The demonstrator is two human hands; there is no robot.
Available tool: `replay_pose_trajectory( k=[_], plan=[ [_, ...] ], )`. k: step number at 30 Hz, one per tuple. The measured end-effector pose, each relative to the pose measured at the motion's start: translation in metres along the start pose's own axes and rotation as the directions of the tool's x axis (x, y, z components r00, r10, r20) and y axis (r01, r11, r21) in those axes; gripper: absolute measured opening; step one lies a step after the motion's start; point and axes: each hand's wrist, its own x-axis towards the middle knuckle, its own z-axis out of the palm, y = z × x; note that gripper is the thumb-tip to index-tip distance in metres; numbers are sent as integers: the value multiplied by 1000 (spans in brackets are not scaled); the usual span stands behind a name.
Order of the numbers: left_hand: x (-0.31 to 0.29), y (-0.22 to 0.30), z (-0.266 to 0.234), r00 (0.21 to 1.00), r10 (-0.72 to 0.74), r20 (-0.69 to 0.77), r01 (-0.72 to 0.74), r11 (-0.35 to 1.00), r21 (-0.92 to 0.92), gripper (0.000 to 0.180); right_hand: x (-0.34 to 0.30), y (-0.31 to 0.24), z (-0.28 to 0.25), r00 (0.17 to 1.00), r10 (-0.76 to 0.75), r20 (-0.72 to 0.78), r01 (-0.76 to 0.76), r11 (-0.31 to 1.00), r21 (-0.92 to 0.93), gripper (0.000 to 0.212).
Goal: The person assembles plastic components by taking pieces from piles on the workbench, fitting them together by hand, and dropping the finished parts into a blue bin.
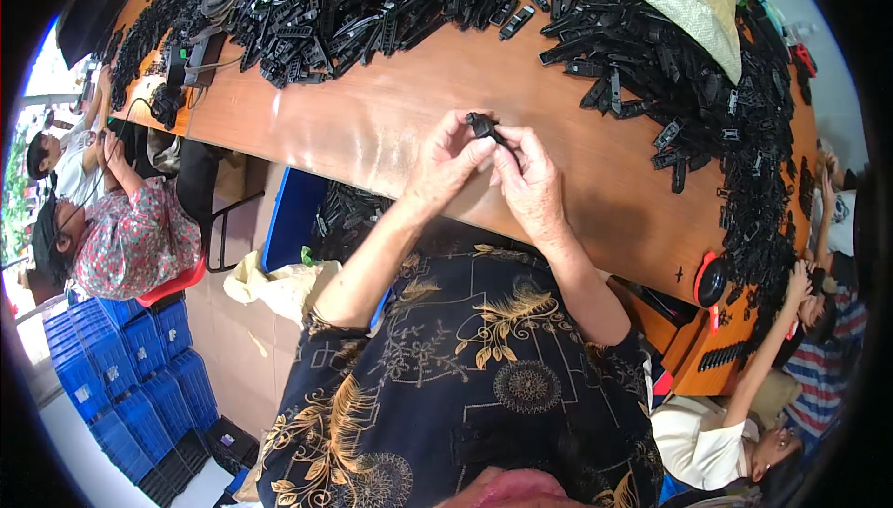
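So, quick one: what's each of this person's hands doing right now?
Left hand: closed, holding a small black part between thumb and fingers.
Right hand: closed, thumb and fingers pinching the same part.

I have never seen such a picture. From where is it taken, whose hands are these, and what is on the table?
A camera worn on a person's head looks down; its wide fisheye lens bends straight edges. The bare left hand and right hand are the wearer's own. Together they hold a small black part; its exact kind is unclear. On the brown table lie heaps of slim black pieces, with a pale woven sack at upper right.
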Motion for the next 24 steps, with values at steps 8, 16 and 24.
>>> replay_pose_trajectory(
  k=[8, 16, 24],
  plan=[
    [0, -2, 2, 997, -34, -67, 22, 984, -177, 36, -5, -9, -3, 994, 53, 97, -56, 998, 29, 25],
    [7, 2, 9, 982, -57, -181, 48, 997, -52, 24, 10, -3, -13, 996, 16, 88, -6, 994, -105, 35],
    [22, 9, 17, 1000, -14, 17, 15, 997, -75, 28, 19, 4, -44, 980, 88, 181, -91, 996, 7, 35]
  ],
)
